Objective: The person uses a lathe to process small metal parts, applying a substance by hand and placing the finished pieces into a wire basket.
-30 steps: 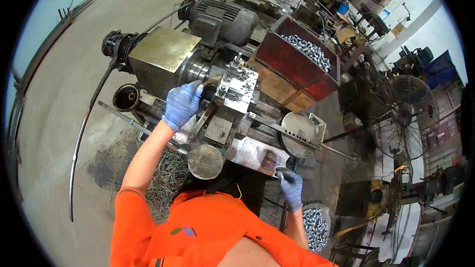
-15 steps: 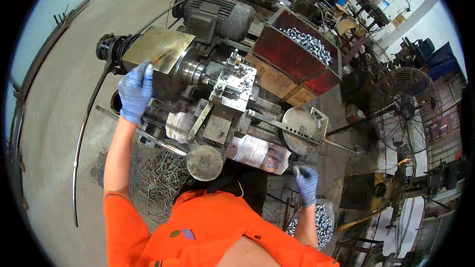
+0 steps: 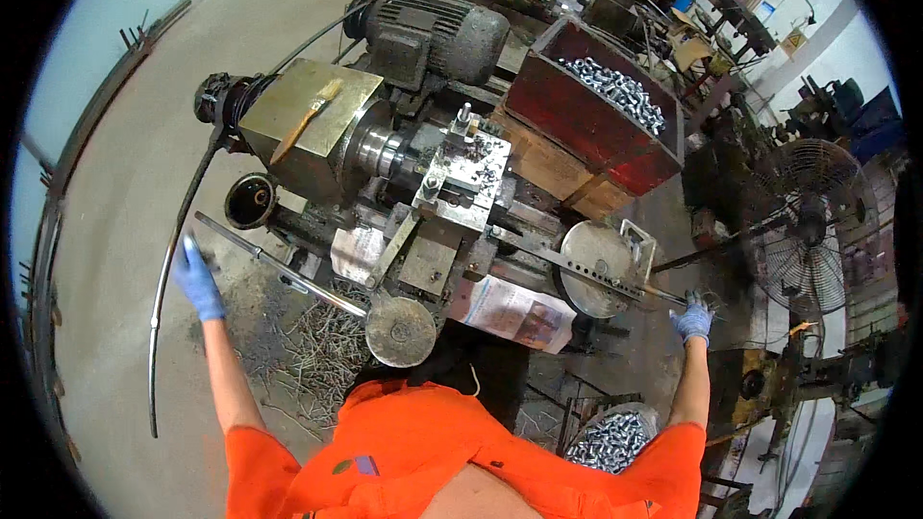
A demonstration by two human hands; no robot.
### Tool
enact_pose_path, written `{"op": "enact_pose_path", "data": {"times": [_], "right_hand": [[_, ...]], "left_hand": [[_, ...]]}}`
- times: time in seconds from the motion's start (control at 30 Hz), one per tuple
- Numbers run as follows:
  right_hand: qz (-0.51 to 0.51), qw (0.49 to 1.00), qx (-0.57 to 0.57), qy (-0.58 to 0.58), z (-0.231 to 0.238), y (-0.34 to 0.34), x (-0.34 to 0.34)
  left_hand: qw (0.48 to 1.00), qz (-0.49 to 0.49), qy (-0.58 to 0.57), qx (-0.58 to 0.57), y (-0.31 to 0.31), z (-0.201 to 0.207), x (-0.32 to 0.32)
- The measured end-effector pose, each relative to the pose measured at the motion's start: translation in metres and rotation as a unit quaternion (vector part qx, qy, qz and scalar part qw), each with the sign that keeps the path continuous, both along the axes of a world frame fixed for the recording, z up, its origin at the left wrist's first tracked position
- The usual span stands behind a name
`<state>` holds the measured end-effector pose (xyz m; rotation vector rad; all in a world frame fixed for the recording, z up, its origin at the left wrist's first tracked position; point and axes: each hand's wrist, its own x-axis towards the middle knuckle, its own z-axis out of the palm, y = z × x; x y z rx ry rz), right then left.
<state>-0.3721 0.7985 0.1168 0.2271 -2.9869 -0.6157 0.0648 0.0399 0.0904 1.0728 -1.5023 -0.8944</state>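
Note:
My left hand, in a blue knit glove, has its fingers stretched out beside a long dark lever rod that slants down at the left; whether they touch is unclear. My right hand, gloved alike, is at the end of a thin bar right of a round metal disc, its fingers apart. A wooden-handled paintbrush lies on the brass-coloured housing of a small lathe. Right of its chuck sits a metal tool block sprinkled with shavings.
A red bin of shiny metal parts stands behind the lathe, near a motor. Another container of parts is by my right side. Metal shavings lie on the floor. A large fan stands at right.
My left hand has left the paintbrush on the housing and moved down to the lever rod. My right hand has moved up and right to the bar's end.

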Motion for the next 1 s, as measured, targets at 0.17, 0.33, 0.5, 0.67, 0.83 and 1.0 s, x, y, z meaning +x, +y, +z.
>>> {"op": "enact_pose_path", "data": {"times": [0.17, 0.33, 0.5, 0.67, 0.83, 1.0], "right_hand": [[-0.118, 0.992, -0.041, -0.028, -0.031, -0.008, -0.013], [-0.098, 0.991, -0.070, 0.057, -0.053, 0.013, 0.032], [-0.173, 0.974, -0.146, 0.008, -0.055, 0.027, 0.111], [-0.245, 0.949, -0.195, -0.023, -0.064, 0.063, 0.162], [-0.297, 0.942, -0.152, 0.030, -0.071, 0.132, 0.198], [-0.253, 0.958, -0.116, 0.064, -0.103, 0.159, 0.234]], "left_hand": [[0.895, -0.122, -0.423, 0.066, -0.025, -0.178, 0.058], [0.771, -0.236, -0.589, -0.055, -0.019, -0.216, -0.003], [0.710, -0.410, -0.547, -0.173, -0.009, -0.163, -0.063], [0.613, -0.338, -0.690, -0.186, -0.030, -0.166, -0.065], [0.660, -0.223, -0.686, -0.212, -0.074, -0.185, 0.006], [0.925, -0.218, -0.194, 0.245, -0.097, -0.171, 0.053]]}}
